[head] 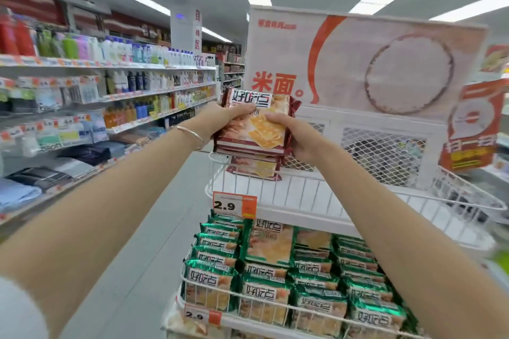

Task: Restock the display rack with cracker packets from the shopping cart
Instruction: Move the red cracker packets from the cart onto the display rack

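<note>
We see the stack of red cracker packets [256, 129] held just above the top basket [303, 195] of the white display rack [333, 118], left grip [220, 121] and right grip [298, 140] each clasped round one side, arms stretched forward. Another red packet [256, 169] lies in that basket; the lower basket [181, 278] is packed with green packets [270, 242]

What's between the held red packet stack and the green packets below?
Head view: under the red packet stack sits the white top wire basket, one red cracker packet lying in it, and a 2.9 price tag on its front.
</note>
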`<state>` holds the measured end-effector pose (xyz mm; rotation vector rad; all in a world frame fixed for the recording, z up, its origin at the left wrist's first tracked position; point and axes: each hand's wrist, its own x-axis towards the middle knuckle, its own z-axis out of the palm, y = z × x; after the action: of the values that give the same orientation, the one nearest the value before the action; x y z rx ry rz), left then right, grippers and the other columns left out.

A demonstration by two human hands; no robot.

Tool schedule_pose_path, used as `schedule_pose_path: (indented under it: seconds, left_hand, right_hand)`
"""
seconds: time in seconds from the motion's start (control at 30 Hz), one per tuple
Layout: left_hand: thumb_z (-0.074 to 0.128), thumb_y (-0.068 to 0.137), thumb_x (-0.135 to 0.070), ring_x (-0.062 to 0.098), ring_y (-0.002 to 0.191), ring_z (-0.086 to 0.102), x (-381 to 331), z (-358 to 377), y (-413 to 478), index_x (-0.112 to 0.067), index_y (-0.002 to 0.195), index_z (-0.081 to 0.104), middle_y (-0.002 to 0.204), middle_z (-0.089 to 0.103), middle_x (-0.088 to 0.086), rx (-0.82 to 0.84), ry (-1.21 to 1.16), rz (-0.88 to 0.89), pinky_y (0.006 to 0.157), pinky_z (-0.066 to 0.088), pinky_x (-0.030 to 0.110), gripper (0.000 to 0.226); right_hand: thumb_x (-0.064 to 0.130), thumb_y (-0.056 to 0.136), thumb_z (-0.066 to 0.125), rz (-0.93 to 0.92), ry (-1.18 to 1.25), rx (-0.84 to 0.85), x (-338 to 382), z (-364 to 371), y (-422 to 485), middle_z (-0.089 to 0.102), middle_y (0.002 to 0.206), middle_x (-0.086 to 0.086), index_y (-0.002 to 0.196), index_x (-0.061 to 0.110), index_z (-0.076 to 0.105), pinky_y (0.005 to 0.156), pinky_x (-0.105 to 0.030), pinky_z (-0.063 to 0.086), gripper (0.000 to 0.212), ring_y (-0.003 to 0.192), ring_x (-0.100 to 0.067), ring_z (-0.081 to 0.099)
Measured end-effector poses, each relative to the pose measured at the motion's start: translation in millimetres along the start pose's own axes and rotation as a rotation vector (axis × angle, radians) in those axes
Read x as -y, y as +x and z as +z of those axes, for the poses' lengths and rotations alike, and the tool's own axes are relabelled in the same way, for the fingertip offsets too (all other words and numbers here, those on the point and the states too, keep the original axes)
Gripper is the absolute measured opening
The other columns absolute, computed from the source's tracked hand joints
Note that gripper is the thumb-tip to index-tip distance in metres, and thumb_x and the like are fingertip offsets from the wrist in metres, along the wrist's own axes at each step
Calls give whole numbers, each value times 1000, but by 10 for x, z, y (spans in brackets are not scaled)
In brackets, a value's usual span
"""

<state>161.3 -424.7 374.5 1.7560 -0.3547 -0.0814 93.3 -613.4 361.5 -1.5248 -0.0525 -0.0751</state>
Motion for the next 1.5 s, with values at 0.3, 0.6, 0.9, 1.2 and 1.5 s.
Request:
schedule_pose_path:
  seconds: [0.3, 0.6, 0.9, 1.2, 1.5]
  left_hand:
    - [88, 59, -61, 15, 115, 55, 664, 309, 646, -22, 135, 53, 127, 55, -6, 182, 668, 53, 98, 43, 31, 93]
    - [88, 72, -40, 24, 151, 21, 657, 190, 816, -29, 160, 16, 167, 12, -1, 314, 1033, 74, 121, 22, 41, 115]
    - [71, 80, -62, 24, 145, 32, 704, 33, 671, -32, 156, 29, 162, 28, 1, 172, 438, 22, 117, 29, 44, 92]
    - [48, 104, -42, 14, 100, 61, 1526, -1030, -39, -12, 127, 59, 125, 59, 4, -113, 360, -158, 70, 48, 25, 40]
    - [52, 104, -28, 22, 100, 63, 2824, -2442, -1742, -6, 120, 59, 114, 62, 8, -229, 339, -534, 76, 48, 33, 28]
  right_hand:
    - [51, 80, 75, 361, -735, 170, -525, -702, 571, 56, 138, -2, 137, 11, 51, 97, -31, 50, 74, 113, -21, 63]
    - [55, 48, 95, 373, -644, 170, -739, -670, 966, 48, 149, -6, 148, 4, 36, 91, -34, 59, 126, 123, -21, 58]
    - [76, 80, 58, 194, -805, -18, -506, -616, 836, 55, 136, -6, 144, 12, 43, 91, -34, 53, 92, 112, -23, 61]
    - [28, 90, 62, -458, -1085, -207, -501, 743, 617, 62, 114, -10, 126, 8, 58, 93, -42, 48, 41, 108, -28, 56]
    - [23, 92, 62, -284, -1030, 291, -2039, 2761, -55, 63, 124, -9, 128, 10, 61, 100, -37, 42, 38, 117, -26, 55]
